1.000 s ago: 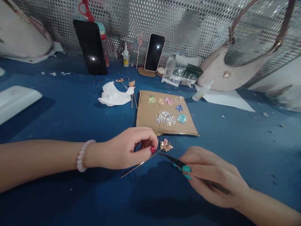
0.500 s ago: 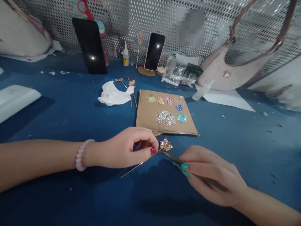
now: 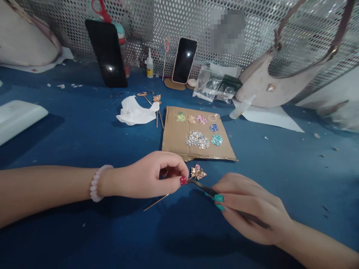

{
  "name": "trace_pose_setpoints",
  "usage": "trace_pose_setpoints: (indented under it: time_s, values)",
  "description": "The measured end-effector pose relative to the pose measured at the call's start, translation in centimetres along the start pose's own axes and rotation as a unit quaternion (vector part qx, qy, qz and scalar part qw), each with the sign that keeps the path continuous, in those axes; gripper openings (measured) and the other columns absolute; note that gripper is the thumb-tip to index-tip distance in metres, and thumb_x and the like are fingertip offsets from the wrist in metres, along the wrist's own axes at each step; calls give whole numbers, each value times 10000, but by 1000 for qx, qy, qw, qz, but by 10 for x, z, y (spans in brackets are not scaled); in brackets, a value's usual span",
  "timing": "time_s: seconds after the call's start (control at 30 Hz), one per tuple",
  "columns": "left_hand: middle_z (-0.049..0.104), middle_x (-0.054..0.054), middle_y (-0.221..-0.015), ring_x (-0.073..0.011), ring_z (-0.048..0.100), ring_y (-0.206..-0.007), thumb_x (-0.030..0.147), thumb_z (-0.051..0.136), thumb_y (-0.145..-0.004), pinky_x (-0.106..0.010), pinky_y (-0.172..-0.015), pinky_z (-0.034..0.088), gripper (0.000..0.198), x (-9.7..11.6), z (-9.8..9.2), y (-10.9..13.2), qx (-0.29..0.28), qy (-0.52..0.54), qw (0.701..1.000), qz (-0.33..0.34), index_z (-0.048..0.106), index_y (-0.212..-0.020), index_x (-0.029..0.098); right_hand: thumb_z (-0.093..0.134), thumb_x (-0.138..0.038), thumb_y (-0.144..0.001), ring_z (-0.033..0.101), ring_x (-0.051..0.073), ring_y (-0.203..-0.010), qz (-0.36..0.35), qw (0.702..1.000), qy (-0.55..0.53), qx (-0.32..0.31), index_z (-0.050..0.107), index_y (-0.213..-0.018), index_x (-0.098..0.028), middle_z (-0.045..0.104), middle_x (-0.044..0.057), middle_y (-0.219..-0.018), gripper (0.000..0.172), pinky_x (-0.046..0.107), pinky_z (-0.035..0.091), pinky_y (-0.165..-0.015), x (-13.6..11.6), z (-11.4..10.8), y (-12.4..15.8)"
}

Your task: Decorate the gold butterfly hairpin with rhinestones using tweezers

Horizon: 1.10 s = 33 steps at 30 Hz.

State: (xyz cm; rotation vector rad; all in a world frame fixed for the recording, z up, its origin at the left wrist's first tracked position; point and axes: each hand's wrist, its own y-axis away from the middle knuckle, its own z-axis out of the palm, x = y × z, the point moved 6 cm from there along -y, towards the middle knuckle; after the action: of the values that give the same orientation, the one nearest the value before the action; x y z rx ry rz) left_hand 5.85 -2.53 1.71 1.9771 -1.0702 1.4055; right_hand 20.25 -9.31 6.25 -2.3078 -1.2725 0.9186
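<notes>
My left hand (image 3: pixel 157 175) pinches the thin stem of a gold hairpin (image 3: pixel 198 172), whose flower-like head carries a pink stone. The stem slants down to the left below my fingers. In my right hand (image 3: pixel 249 209) I grip dark tweezers (image 3: pixel 207 188) with a bent tip. That tip is at my left thumb, just below the hairpin's head; whether it holds anything is too small to tell. Beyond my hands lies a cardboard sheet (image 3: pixel 175 130) with small heaps of rhinestones: silver (image 3: pixel 198 139), teal (image 3: pixel 217 140), blue (image 3: pixel 214 127), pink (image 3: pixel 201 119), gold and green.
White crumpled paper (image 3: pixel 137 111) and more gold hairpins (image 3: pixel 157 98) lie left of the cardboard. Behind stand two phones (image 3: pixel 184 60) and a glue bottle (image 3: pixel 150 65). Plastic bags (image 3: pixel 206 86), another glue bottle (image 3: pixel 241 108) and a handbag (image 3: pixel 277 82) are at the right.
The tweezers' tip has shifted slightly left, closer to my left thumb, and my right hand has moved a little with it. The hairpin stays almost where it was.
</notes>
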Motion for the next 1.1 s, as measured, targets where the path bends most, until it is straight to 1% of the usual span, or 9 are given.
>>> trace_pose_setpoints:
  time_s: [0.23, 0.6, 0.8, 0.97, 1.1]
  values:
    - [519, 33, -654, -68, 447, -553, 127, 509, -775, -173, -507, 366, 62, 0, -1, 1, -2, -7, 1000, 1, 562, -780, 160, 518, 16, -698, 634, 155, -672, 3, 1000, 2, 8, 540, -973, -169, 669, 83, -774, 332, 328, 553, -628, 0, 1, 0]
    - [524, 23, -668, -73, 449, -562, 154, 506, -786, -176, -508, 366, 59, -1, -1, 0, -4, -17, 1000, -6, 563, -772, 157, 510, 9, -704, 629, 154, -659, 2, 1000, -11, -1, 532, -1015, -183, 670, 71, -755, 366, 327, 544, -604, 0, 1, 0]
    - [518, 30, -653, -72, 453, -557, 168, 518, -795, -180, -510, 360, 56, -2, 0, -1, -15, -4, 1000, 5, 573, -802, 160, 525, 36, -688, 619, 156, -658, 0, 1000, -27, 6, 542, -983, -151, 658, 83, -738, 349, 336, 537, -595, 1, 3, 1]
    - [493, 35, -647, -72, 426, -552, 198, 503, -822, -185, -512, 351, 78, 0, 2, -1, -22, -12, 1000, 2, 550, -771, 162, 526, 31, -695, 620, 155, -659, -10, 1000, -24, 1, 537, -987, -146, 661, 91, -746, 342, 341, 543, -603, 0, 3, 0]
    - [490, 31, -660, -78, 416, -564, 188, 480, -828, -188, -521, 356, 95, 1, 1, -1, -23, -16, 1000, -6, 525, -749, 161, 526, 37, -695, 620, 156, -662, -7, 1000, -26, 6, 542, -978, -140, 662, 97, -744, 335, 339, 545, -606, 0, 2, -1]
